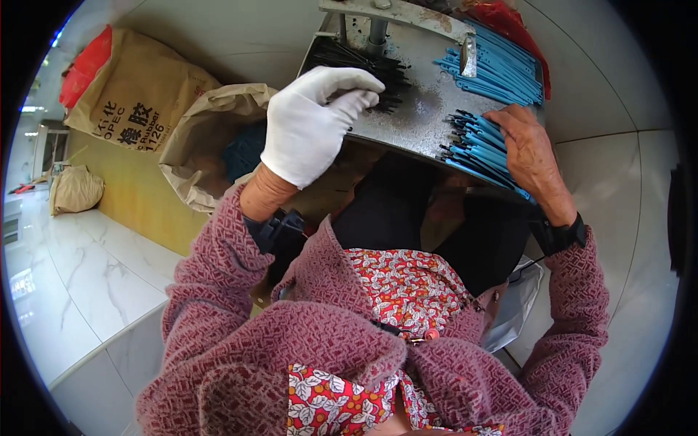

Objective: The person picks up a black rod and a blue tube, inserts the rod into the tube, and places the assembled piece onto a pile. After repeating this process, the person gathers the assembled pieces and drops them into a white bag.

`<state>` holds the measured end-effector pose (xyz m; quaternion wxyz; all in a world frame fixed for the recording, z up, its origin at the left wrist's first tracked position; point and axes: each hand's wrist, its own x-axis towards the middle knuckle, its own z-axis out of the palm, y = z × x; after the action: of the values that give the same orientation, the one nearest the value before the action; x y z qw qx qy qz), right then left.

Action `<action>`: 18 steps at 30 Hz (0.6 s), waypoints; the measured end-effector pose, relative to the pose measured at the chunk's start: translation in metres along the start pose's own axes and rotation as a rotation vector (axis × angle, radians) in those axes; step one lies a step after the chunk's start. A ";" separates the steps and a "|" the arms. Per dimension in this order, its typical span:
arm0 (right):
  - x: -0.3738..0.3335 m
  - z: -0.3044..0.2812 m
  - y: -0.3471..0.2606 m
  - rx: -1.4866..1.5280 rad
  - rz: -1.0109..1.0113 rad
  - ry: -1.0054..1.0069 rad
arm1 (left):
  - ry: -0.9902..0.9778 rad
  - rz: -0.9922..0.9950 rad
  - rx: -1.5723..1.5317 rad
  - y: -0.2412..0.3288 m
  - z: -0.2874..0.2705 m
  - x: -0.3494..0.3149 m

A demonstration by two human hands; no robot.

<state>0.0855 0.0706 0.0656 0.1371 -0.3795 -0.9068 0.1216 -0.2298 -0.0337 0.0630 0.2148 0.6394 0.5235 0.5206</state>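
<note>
My left hand (309, 123), in a white glove, is raised over the left front part of a metal worktop (422, 120). Its fingers are pinched together, and whatever they hold is hidden. Just beyond it lies a pile of thin black strips (392, 76). At the right front edge, my bare right hand (529, 152) bends its fingers onto a bundle of slim blue strips (480, 145) with black tips. Its thumb and fingertips close at the upper end of that bundle. Behind it sits a larger stack of plain blue strips (509, 69).
A metal bar (414, 14) on a post spans the back of the worktop. Red plastic (520, 29) lies at the back right. To the left stand a printed brown sack (138, 80), an open paper sack (189, 167) with blue pieces inside, and a tan bundle (76, 190).
</note>
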 end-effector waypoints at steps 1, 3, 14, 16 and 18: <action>-0.001 -0.002 0.000 0.002 0.007 0.006 | 0.046 -0.145 -0.170 0.006 0.005 0.000; -0.001 -0.005 0.002 0.018 0.010 0.002 | 0.137 -0.441 -0.509 0.012 0.013 0.002; 0.006 0.002 0.026 0.019 -0.037 0.009 | -0.290 -0.204 0.419 -0.004 -0.013 0.009; 0.005 0.003 0.025 0.030 -0.030 0.021 | -0.295 -0.196 0.429 -0.006 -0.016 0.008; 0.002 0.005 0.023 0.035 -0.021 0.020 | -0.206 -0.074 0.593 -0.007 -0.015 0.007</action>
<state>0.0975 0.0867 0.0542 0.1540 -0.3686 -0.9072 0.1319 -0.2466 -0.0288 0.0659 0.0899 0.7041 0.6508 0.2696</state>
